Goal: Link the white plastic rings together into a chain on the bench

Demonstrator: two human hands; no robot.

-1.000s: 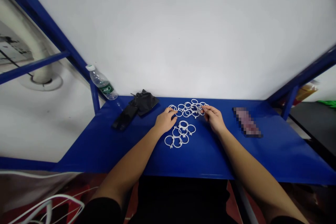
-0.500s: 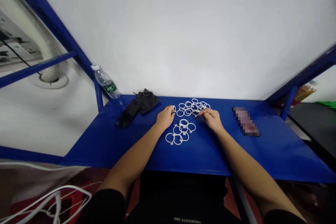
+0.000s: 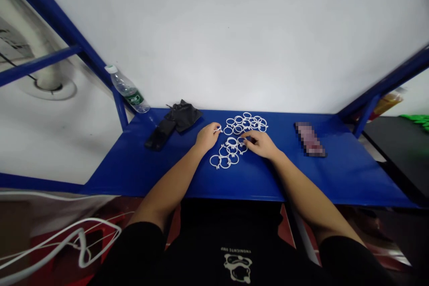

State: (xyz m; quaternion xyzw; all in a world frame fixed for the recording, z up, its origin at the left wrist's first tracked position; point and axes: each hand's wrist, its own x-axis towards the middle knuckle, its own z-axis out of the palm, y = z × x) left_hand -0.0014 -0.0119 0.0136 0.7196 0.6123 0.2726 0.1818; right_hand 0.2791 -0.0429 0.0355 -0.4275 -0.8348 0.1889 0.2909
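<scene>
A single white wall [image 3: 228, 44] fills the back, with one blue worktop [image 3: 261, 185] set along it. Blue frame bars [image 3: 67, 27] rise at both ends. One bottle [image 3: 129, 91] stands in the far left corner, likely put there out of the arms' way. One black pouch [image 3: 185, 116] lies near it, meeting a dark phone [image 3: 161, 134]; a second phone, its screen pixelated [image 3: 310, 138], lies well apart on the right. Both phones seem kept to the sides so the middle serves the rings.

The two hands work there. The left hand [image 3: 208, 136] is narrow, thumb and fingertips pinching one ring [image 3: 217, 128] by its rim, probably because so thin a hoop offers little else to hold. The right hand [image 3: 261, 143] is bent low, its fingertips at a rim on the near group's right edge; whether they grip it or only touch, I cannot tell.

The white rings lie flat in two groups: roughly a dozen in the far group [image 3: 247, 124], about eight in the near group [image 3: 231, 152]. Overlaps prevent an exact count.
</scene>
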